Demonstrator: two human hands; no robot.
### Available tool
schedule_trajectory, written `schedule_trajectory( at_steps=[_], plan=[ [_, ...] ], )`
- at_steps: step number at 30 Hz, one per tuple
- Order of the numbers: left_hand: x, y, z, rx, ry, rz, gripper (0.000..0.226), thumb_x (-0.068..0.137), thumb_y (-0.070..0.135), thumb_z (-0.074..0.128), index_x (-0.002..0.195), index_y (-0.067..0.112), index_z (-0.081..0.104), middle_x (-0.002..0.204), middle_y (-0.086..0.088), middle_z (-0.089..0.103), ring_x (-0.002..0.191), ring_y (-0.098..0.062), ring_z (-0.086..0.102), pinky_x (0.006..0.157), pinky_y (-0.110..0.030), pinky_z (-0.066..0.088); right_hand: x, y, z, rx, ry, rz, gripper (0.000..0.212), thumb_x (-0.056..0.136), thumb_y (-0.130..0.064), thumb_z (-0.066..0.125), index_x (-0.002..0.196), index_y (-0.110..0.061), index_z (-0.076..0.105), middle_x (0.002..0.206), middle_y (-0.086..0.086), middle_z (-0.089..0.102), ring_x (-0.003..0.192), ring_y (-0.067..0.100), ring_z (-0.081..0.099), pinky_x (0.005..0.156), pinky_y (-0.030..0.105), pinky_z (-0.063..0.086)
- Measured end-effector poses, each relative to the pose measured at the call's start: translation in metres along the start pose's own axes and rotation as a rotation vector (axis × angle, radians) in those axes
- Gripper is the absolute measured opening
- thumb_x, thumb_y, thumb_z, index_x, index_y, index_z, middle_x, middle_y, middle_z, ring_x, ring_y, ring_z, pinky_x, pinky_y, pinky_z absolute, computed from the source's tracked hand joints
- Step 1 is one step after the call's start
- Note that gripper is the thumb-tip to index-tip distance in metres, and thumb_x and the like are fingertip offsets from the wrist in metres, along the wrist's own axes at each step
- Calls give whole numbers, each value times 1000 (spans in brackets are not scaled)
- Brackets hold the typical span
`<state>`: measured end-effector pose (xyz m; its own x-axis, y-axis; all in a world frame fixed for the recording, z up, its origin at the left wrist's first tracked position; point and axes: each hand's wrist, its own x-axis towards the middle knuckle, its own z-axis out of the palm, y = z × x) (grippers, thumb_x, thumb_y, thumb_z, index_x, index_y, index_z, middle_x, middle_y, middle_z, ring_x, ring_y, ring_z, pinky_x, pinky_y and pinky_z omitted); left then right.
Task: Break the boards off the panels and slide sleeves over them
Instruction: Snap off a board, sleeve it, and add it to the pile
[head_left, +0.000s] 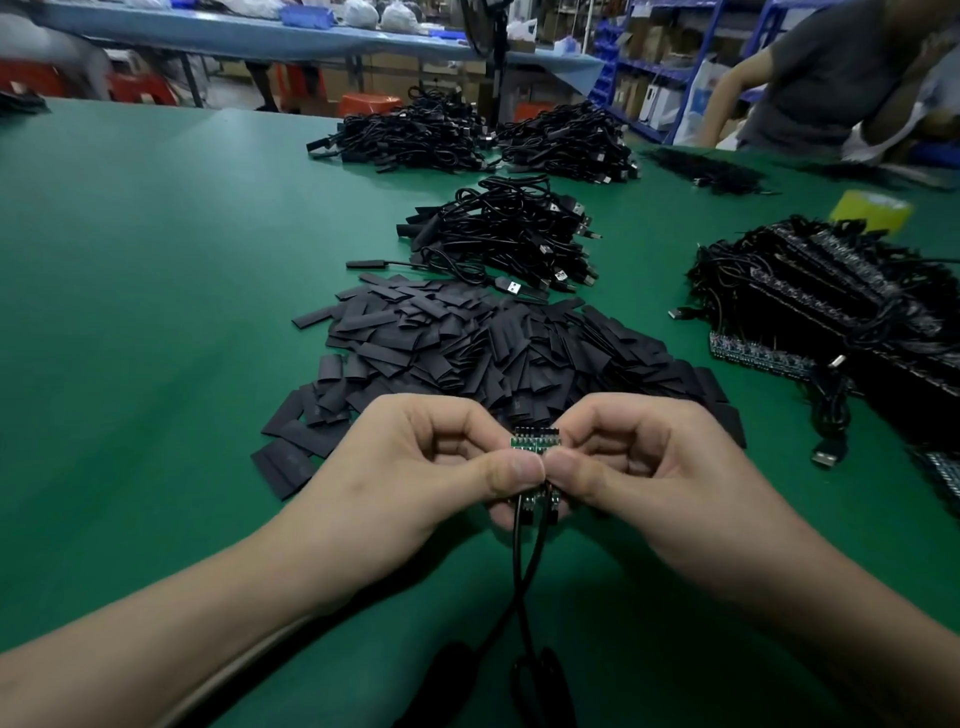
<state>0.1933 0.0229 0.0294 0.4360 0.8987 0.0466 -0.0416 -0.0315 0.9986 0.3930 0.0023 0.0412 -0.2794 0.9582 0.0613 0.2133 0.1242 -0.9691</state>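
The left hand (415, 467) & right hand (649, 467) each pinched one side of a two-board panel piece (535, 441) btwn thumb & curled fingers, thumbs touching, above the green table (156, 312). Boards ran near-to-far, pin edge pointing away, black cables (519, 561) trailing toward the person. Just beyond lay the sleeve pile (467, 343); wired panels (831, 312) stacked at right.

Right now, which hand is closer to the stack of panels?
Right. The right hand is left of the panel stack; the left hand sits beyond it, farther left.
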Motion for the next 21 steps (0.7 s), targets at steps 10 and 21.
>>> schedule_trajectory(
  at_steps=[10,21],
  plan=[
    [-1,0,1,-73,-80,-35,13,76,22,82,67,17,73,58,-4,68,48,-7,57,52,-11,43,0,9,1,222,-31,54,18,77,-21,73,83,-5,67,72,7,71,64,11,67,64,16,53],
    [-5,8,4,-49,-151,79,8,75,22,85,72,21,77,63,-1,71,52,-3,62,51,-12,46,-1,18,11,299,-43,44,18,83,-21,69,88,-3,66,81,20,73,76,20,68,72,22,57]
  ],
)
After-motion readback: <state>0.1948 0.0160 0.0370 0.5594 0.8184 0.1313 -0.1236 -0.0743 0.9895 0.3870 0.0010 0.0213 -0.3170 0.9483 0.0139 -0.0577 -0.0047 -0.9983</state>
